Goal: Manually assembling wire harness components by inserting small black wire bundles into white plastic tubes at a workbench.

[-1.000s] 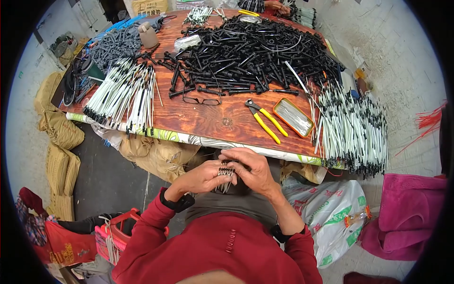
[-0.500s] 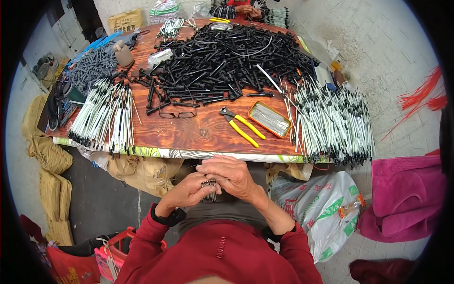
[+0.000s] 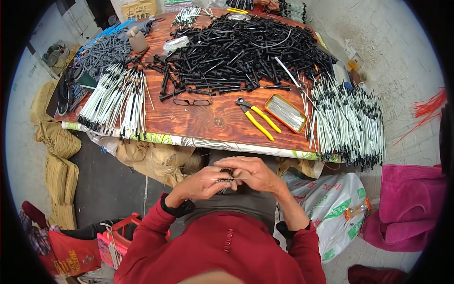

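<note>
Over my lap, close to the table's front edge, both hands meet around a small bundle of black-ended pieces (image 3: pixel 225 174). My left hand (image 3: pixel 201 183) is closed on the bundle, its thumb and fingers pinching the row of black ends. A thin straight metal wire (image 3: pixel 213 180) lies along that row. My right hand (image 3: pixel 255 173) curls over the bundle from the right, fingertips closed near the wire's right end. Palm and fingers hide the lower part of the bundle.
On the wooden table (image 3: pixel 189 120) lie yellow-handled cutters (image 3: pixel 258 118), a tin of thin wires (image 3: pixel 286 113), eyeglasses (image 3: pixel 191 102), a large heap of black plastic parts (image 3: pixel 246 52), and white strip bundles (image 3: pixel 118 102) left and right (image 3: pixel 347 120). Across the table, another person's hands (image 3: pixel 268 4) show.
The view has shifted, so the table sits further up and right. My hands stay together on the bundle; the row of black ends has turned and the wire now extends toward the right fingers.
</note>
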Demonstrator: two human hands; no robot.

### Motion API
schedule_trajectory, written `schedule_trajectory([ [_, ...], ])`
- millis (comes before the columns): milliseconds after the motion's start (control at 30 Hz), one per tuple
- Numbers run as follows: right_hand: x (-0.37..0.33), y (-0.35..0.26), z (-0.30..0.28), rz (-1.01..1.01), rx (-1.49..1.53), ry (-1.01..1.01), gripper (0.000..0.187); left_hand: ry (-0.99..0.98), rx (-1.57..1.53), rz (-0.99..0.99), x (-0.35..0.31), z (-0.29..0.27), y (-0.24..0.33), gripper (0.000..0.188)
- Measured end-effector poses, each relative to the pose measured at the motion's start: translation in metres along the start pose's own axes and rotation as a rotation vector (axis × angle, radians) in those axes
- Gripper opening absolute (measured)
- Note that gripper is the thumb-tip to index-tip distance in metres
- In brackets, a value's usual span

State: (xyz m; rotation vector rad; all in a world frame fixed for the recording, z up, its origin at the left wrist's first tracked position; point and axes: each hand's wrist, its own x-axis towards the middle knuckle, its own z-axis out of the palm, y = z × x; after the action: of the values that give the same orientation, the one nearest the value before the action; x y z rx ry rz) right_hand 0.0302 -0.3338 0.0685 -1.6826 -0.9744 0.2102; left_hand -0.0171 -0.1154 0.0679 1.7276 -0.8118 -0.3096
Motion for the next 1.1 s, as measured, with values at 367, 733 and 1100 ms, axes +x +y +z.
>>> schedule_trajectory([
  [367, 0.007, 0.047, -0.120, 0.305, -0.744, 0.507, 0.023, 0.134, 0.047, 0.070, -0.005, 0.004, 0.004, 0.015],
  [733, 0.027, 0.073, -0.126, 0.370, -1.055, 0.486, 0.017, 0.156, 0.038, 0.087, -0.011, 0.001, 0.003, 0.017],
  [1100, 0.021, 0.060, -0.130, 0.266, -0.944, 0.545, 0.014, 0.121, -0.018, 0.064, -0.014, -0.002, 0.006, 0.019],
])
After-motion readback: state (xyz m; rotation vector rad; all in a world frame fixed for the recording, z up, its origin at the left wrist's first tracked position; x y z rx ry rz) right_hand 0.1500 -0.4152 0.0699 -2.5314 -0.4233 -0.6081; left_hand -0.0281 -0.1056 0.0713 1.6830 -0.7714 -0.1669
